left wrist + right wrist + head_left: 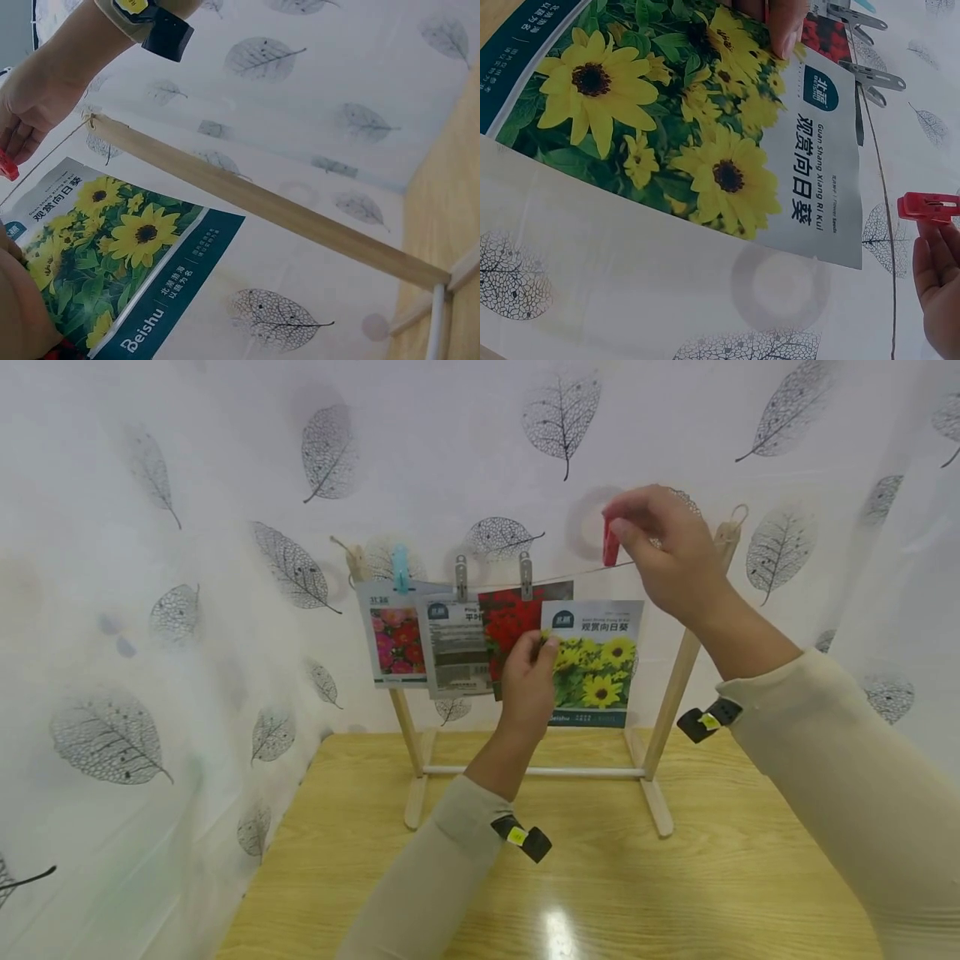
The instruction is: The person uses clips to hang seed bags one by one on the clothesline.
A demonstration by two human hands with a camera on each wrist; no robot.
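My left hand [527, 681] pinches the left edge of a seed packet [592, 664] printed with yellow sunflowers. The packet's top edge lies just below a thin string [51, 159]. Above that string, to the packet's upper right, my right hand [663, 547] holds a red clothespin [611, 542] between thumb and fingers; in the right wrist view the clothespin [930, 206] appears beside the string, apart from the packet. Behind my left hand hangs a packet with red flowers [510, 614], partly covered, under a metal clip [526, 575].
Left of it hang a packet showing its printed back [459, 647] under another metal clip [461, 578], and a pink-and-red flower packet [397, 643] under a blue clip [401, 568]. A wooden frame [678, 702] carries the string and stands on the wood-grain table [600, 877], before a leaf-patterned curtain [210, 693].
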